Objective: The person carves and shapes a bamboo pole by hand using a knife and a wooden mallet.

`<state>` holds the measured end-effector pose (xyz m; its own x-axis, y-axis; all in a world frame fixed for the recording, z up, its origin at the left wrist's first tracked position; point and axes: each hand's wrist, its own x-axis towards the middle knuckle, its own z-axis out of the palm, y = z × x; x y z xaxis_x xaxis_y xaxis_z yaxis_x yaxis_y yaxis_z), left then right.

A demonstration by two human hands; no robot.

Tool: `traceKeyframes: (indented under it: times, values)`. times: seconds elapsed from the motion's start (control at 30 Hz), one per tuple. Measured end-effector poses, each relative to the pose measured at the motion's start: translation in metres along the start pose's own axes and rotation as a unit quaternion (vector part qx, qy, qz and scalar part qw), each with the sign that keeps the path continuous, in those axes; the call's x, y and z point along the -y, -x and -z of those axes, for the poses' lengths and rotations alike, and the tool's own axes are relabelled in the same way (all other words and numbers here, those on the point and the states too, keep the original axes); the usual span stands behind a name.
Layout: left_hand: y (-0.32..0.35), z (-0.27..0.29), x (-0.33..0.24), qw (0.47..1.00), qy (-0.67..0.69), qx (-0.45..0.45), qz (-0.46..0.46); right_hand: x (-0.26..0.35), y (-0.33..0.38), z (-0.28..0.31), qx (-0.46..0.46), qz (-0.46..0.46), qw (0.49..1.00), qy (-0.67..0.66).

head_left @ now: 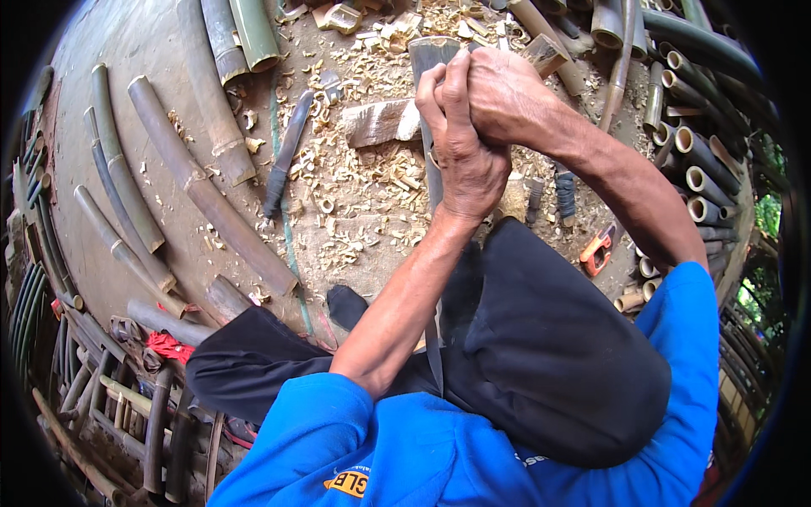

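My left hand (465,160) and my right hand (511,95) are pressed together at the upper middle. The left fingers bend over the side of a grey-brown bamboo piece (432,55), which runs down past the left wrist. My right hand is closed against the left fingers near the bamboo's upper end; what lies inside its grip is hidden. A pale wood block (380,123) lies beside the bamboo, partly behind it. Below my left forearm a narrow dark pointed piece (434,363) shows between my legs; I cannot tell what it belongs to.
A knife (288,152) with a dark wrapped handle lies left, among shavings (363,211). Right of my knee lie a wrapped handle (565,196) and an orange-handled tool (598,250). Bamboo lengths (211,198) lie left; cut bamboo tubes (701,182) are stacked right.
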<state>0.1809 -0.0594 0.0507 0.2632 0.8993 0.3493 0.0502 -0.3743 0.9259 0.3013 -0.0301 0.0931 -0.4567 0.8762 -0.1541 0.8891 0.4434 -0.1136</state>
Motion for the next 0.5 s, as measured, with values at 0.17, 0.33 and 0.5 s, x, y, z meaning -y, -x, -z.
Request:
traceKeyframes:
  times: [0.17, 0.33, 0.5]
  values:
    - [0.004, -0.007, -0.025, 0.942, -0.061, 0.312, 0.107, -0.023, 0.073, -0.035, 0.161, -0.072, 0.935, -0.308]
    - [-0.009, 0.006, -0.037, 0.834, -0.082, 0.527, 0.144, 0.018, 0.115, -0.055, 0.220, -0.220, 0.767, -0.561]
    - [-0.006, 0.026, -0.019, 0.797, -0.050, 0.594, 0.098, 0.071, 0.111, -0.069, 0.112, -0.296, 0.750, -0.581]
